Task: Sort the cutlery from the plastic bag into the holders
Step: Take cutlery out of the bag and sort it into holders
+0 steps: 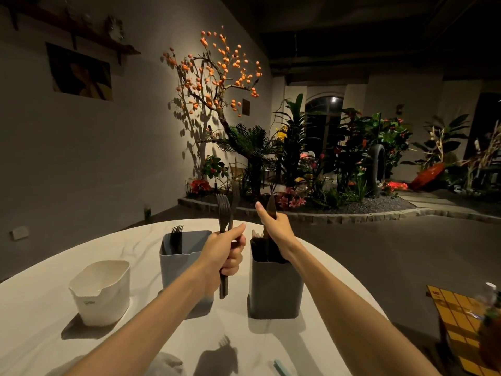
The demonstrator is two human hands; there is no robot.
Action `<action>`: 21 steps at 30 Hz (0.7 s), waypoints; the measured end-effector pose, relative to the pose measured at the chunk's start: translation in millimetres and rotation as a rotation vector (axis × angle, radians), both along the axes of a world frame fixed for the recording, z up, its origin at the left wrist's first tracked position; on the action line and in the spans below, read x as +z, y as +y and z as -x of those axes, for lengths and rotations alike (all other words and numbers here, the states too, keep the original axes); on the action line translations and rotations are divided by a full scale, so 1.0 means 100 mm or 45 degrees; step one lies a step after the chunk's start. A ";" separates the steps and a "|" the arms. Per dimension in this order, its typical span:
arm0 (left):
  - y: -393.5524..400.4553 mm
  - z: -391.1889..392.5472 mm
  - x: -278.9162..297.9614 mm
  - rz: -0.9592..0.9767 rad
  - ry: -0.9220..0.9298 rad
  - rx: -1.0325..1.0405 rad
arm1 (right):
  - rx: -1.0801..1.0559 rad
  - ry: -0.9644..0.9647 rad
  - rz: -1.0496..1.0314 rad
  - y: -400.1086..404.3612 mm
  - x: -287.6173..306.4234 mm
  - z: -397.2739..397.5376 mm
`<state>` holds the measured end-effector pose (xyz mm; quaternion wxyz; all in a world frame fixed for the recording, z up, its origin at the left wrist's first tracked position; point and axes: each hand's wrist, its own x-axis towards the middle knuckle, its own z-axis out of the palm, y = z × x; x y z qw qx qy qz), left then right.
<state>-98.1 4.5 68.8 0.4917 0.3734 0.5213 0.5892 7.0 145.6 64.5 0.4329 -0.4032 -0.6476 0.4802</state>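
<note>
Two hands busy mid-sort: left hand (pixel 226 255) fisted around forks (pixel 224 213), next drop tines-up into blue-grey holder (pixel 176 263) already holding forks, right hand (pixel 273 226) gripping what looks like a knife (pixel 271 206) over dark grey holder (pixel 273 291) of cutlery, white holder (pixel 101 293) seemingly empty.

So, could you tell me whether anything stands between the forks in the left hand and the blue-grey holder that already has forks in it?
Nothing visible does. The left hand holds the forks upright beside the blue-grey holder, whose open top is unobstructed.
</note>
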 end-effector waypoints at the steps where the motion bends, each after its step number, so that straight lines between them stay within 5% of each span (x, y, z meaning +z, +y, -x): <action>1: 0.00 0.03 -0.02 0.009 0.005 0.012 | 0.004 -0.041 0.041 0.02 -0.05 0.02; 5: -0.01 0.11 -0.10 0.019 0.053 0.033 | 0.061 -0.093 0.060 0.05 -0.09 0.00; 12: -0.15 0.12 -0.06 0.019 0.113 -0.080 | -0.020 -0.022 -0.415 -0.25 0.22 0.03; 17: -0.28 0.14 0.08 0.102 0.084 -0.128 | 0.530 0.245 -0.275 -0.92 0.81 0.15; 21: -0.43 0.15 0.21 0.101 0.052 -0.098 | 0.529 0.087 -0.393 -1.19 0.88 0.30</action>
